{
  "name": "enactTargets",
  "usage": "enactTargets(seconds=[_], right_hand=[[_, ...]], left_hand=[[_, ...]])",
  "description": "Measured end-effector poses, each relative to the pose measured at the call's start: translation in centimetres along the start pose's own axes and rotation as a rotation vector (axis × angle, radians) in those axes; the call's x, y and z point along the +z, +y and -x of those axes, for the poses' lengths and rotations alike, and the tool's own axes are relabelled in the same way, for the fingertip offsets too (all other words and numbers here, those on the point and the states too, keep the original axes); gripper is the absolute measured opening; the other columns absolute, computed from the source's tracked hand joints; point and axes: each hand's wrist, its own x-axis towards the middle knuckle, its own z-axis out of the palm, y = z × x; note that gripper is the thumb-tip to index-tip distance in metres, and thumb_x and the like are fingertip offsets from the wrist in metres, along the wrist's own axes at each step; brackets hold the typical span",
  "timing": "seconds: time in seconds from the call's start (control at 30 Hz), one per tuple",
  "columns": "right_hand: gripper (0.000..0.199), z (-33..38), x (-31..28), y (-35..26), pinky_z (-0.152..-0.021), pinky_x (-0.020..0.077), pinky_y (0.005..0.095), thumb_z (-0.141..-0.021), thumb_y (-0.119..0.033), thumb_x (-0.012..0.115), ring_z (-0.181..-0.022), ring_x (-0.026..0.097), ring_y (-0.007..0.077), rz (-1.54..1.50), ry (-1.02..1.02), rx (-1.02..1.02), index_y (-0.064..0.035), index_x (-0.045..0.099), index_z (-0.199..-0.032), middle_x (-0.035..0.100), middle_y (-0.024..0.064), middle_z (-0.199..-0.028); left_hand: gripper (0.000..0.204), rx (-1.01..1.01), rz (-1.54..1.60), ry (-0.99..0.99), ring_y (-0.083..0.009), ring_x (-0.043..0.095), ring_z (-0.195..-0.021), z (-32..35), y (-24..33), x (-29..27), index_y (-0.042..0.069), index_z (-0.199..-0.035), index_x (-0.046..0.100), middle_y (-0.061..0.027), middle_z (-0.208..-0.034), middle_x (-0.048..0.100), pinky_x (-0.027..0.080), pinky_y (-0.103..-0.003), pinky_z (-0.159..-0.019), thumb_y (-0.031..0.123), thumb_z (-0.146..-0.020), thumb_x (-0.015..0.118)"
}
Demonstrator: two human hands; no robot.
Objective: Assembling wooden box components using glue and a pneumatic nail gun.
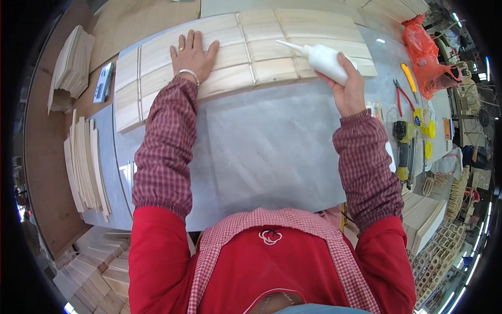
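Observation:
Pale wooden boards point(219, 34) lie side by side across the far part of the table, with grooves running over them; whitish lines show along some grooves. My left hand point(193, 56) rests flat on the boards, fingers spread, a ring and a bracelet on it. Wrapped in my right hand point(349, 86) is a white squeeze bottle point(327, 62) with a long thin nozzle. The bottle is tilted over the right half of the boards, its tip pointing left. Whether the tip touches the wood I cannot tell.
Right of the boards lie a red plastic bag point(421, 57), a yellow utility knife point(408, 77), red-handled pliers point(400, 97) and a yellow-black power drill point(404, 132). Thin wooden strips point(83, 162) and stacked wood panels point(73, 68) stand at the left. The table point(266, 146) has a grey surface.

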Motion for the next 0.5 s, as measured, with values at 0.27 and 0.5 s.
enactTargets(seconds=[0.27, 0.5], right_hand=[[0.056, -9.9, 2.8, 0.0, -0.068, 0.0588, 0.0324, -0.078, -0.017, 0.07, -0.09, 0.061, 0.0301, 0.11, 0.088, -0.143, 0.0088, 0.038, -0.116, 0.048, 0.0228, -0.109], [0.062, -13.2, 5.3, 0.4, -0.074, 0.0559, 0.0314, -0.075, -0.021, 0.075, -0.095, 0.058, 0.0272, 0.346, 0.166, -0.245, 0.0098, 0.04, -0.116, 0.049, 0.0214, -0.109]], left_hand=[[0.071, 0.006, -0.006, -0.004, -0.0297, 0.021, -0.139, 0.4, 0.1, -0.1, 0.007, -0.141, 0.033, -0.0085, -0.15, 0.029, 0.012, -0.049, -0.112, 0.057, -0.092, 0.027], [0.07, 0.012, -0.04, 0.013, -0.0297, 0.022, -0.139, 0.5, -0.1, -0.1, 0.007, -0.141, 0.034, -0.0087, -0.149, 0.029, 0.014, -0.049, -0.112, 0.057, -0.092, 0.027]])
